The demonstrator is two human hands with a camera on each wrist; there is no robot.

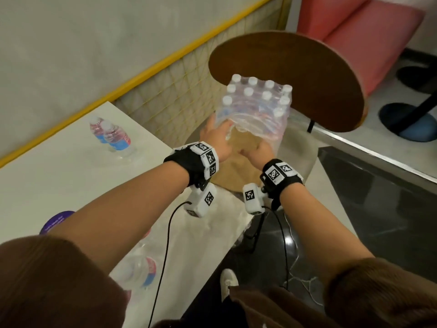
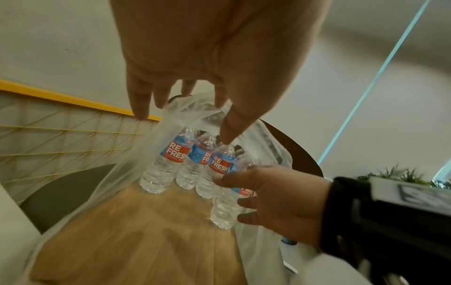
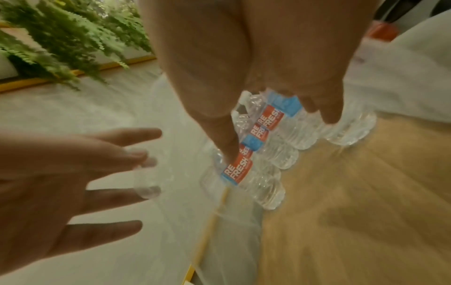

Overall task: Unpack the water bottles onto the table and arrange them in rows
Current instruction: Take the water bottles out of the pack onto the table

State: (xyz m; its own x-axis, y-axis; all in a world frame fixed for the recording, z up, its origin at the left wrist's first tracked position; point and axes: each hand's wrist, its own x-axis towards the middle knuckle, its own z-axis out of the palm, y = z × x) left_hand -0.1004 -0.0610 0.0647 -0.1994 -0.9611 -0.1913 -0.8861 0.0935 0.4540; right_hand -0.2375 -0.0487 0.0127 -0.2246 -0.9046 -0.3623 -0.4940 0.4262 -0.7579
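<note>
Pack: a clear shrink-wrapped pack of white-capped water bottles (image 1: 256, 107) is stood on a round light-wood chair seat (image 1: 238, 159), just beyond both hands.
Left hand (image 1: 216, 138): the torn wrap's edge is pinched and held up.
Right hand (image 1: 257, 149): a labelled front bottle (image 2: 227, 204) is grasped inside the opening.
Table: two loose bottles (image 1: 113, 136) are stood on the white tabletop (image 1: 59, 176), left of the left hand.
Obstruction: a dark wooden chair back (image 1: 307, 79) is met behind the pack.
</note>
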